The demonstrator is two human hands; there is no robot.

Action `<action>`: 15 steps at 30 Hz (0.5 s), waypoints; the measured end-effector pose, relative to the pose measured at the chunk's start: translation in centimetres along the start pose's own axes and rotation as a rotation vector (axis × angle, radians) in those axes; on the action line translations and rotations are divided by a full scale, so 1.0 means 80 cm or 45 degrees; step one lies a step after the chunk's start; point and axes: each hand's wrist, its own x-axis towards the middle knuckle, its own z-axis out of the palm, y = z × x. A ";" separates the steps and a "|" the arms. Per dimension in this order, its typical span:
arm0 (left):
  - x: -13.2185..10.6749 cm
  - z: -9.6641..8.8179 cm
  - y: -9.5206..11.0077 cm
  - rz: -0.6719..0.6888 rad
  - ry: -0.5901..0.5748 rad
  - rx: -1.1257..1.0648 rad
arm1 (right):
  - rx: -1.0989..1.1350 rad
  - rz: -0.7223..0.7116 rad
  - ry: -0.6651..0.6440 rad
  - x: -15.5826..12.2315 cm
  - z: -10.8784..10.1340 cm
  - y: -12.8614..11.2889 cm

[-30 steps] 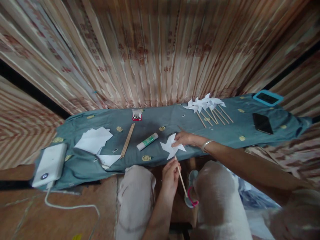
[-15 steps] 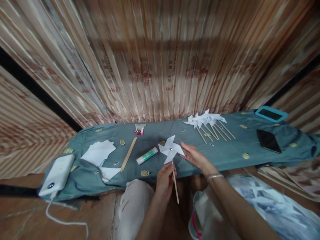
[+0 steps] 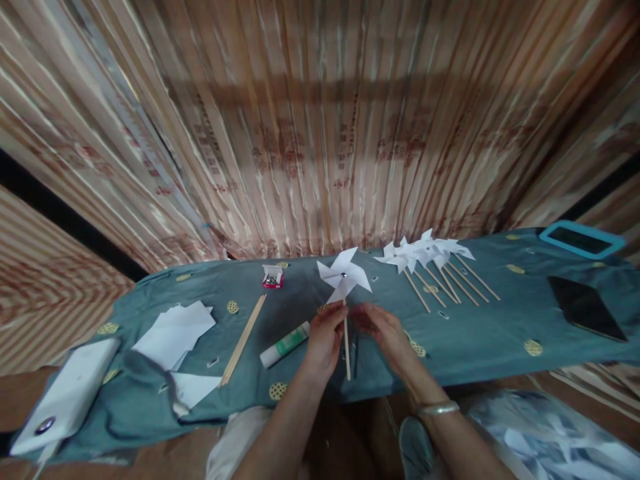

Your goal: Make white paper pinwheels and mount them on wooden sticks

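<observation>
My left hand (image 3: 324, 333) is closed on the wooden stick of a white paper pinwheel (image 3: 343, 275), which stands upright over the teal cloth (image 3: 480, 333). A metal pin shows at the pinwheel's centre. My right hand (image 3: 383, 328) is just to the right of the stick, its fingers curled near it; I cannot see if it grips anything. A glue stick (image 3: 286, 344) lies to the left of my left hand.
Several finished pinwheels (image 3: 425, 257) lie at the back right. Loose wooden sticks (image 3: 243, 338), white paper squares (image 3: 173, 329), a small red box of pins (image 3: 273, 277) and a white power bank (image 3: 63, 397) lie to the left. A black phone (image 3: 585, 308) and blue-cased device (image 3: 580, 239) lie right.
The pinwheel was lifted off the cloth and raised upright on its stick. My right hand left the paper blades and came down beside the stick. The camera tilted.
</observation>
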 end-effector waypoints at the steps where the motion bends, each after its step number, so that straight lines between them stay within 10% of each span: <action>1: 0.004 -0.002 0.002 0.006 0.012 0.013 | -0.143 -0.048 -0.018 -0.004 0.004 0.003; 15: 0.013 -0.008 0.015 0.056 0.079 0.159 | -0.239 -0.011 -0.343 -0.013 0.031 0.019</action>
